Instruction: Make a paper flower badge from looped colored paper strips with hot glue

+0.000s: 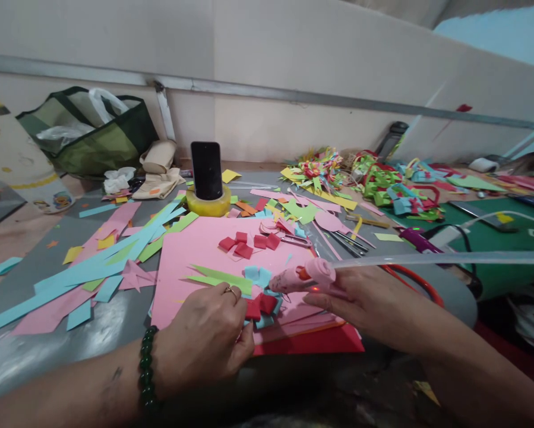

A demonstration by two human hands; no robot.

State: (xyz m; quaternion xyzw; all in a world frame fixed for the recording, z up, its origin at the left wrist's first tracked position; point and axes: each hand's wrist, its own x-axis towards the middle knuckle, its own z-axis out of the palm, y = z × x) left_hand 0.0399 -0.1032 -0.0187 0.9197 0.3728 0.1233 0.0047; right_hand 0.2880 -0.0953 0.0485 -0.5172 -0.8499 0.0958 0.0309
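Note:
My left hand (pixel 207 330), with a ring and a green bead bracelet, is closed at the edge of a folded paper piece with light blue loops (pixel 258 276) and red squares (pixel 267 304). Two green paper strips (pixel 220 278) stick out past its fingers to the upper left. A pink hot glue gun (pixel 300 276) is gripped in my right hand (pixel 360 300). Its nozzle points left and meets the paper piece; whether they touch I cannot tell. From its rear a long clear glue stick (pixel 449 259) runs off to the right. Beneath lies a pink paper sheet (pixel 177 255).
Several red paper squares (pixel 243 249) lie on the pink sheet. A phone (pixel 206 172) stands in a yellow tape roll (pixel 208 205). Loose coloured strips (pixel 84 270) cover the left side. Scissors (pixel 296 240) lie behind, and green-and-blue paper baskets (pixel 382 184) sit at the back right.

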